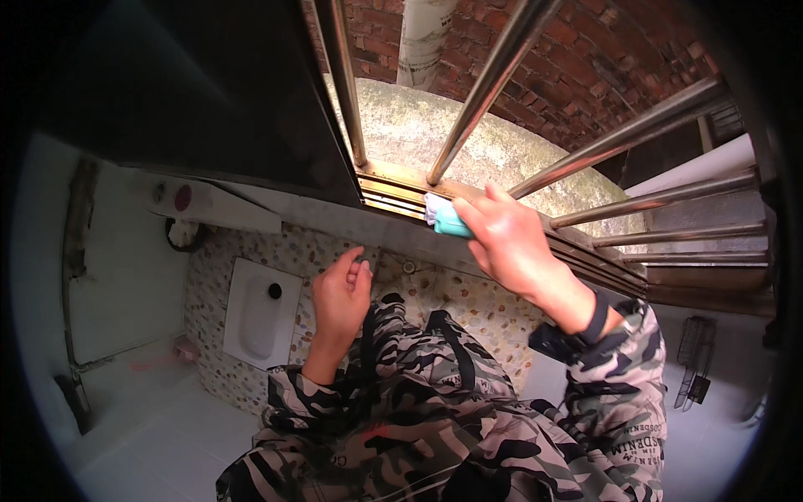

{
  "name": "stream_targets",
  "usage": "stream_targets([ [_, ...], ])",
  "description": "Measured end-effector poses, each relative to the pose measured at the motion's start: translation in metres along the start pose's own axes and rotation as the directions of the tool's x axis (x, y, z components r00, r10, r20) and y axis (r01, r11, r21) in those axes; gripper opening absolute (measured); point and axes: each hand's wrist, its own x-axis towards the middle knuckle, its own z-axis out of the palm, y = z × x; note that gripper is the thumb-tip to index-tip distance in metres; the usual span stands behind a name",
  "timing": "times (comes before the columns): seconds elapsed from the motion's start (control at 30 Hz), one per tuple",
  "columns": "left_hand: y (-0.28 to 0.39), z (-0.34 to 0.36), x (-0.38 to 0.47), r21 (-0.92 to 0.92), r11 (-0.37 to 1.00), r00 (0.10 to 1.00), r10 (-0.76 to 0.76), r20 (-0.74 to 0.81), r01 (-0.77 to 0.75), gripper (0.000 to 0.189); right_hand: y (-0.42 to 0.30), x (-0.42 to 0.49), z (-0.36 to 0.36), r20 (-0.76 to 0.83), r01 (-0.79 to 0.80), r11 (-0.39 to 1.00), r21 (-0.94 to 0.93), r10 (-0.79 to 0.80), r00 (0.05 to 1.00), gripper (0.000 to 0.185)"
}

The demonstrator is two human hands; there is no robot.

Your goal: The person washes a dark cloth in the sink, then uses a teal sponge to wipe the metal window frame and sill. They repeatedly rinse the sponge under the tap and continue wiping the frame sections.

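Note:
In my right hand (511, 241) is a teal handle (450, 223) with a pale cloth or pad (433, 208) at its end. The pad touches the grooved metal track (392, 202) along the bottom of the window, and the hand reaches over the frame from the right. My left hand (342, 292) is held in the air over the pebble-patterned floor, its fingers curled. A small dark patch shows by its index fingertip; whether it is something held cannot be made out.
Metal bars (477, 100) rise outside the track, before a brick wall (583, 56) and a plastic pipe (423, 44). A dark window panel (238, 94) covers the upper left. Below are a squat toilet (260, 314) and a wire rack (695, 357) on the right wall.

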Motion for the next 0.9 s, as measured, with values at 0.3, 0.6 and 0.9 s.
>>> stream_targets([
  [0.3,0.013,0.009,0.01,0.08,0.994,0.991,0.06,0.12,-0.07,0.025,0.002,-0.001,0.042,-0.289,0.104,0.995,-0.014,-0.103,0.952,0.026],
  [0.6,0.002,-0.001,0.013,0.083,0.988,0.983,0.119,0.137,-0.131,0.024,-0.01,0.029,0.028,-0.21,0.128,0.991,0.027,-0.12,0.97,0.036],
  [0.9,-0.009,-0.006,0.014,0.003,0.999,0.995,0.034,0.093,-0.035,0.023,-0.032,0.049,0.042,-0.264,0.115,0.983,-0.144,-0.15,0.953,0.046],
])
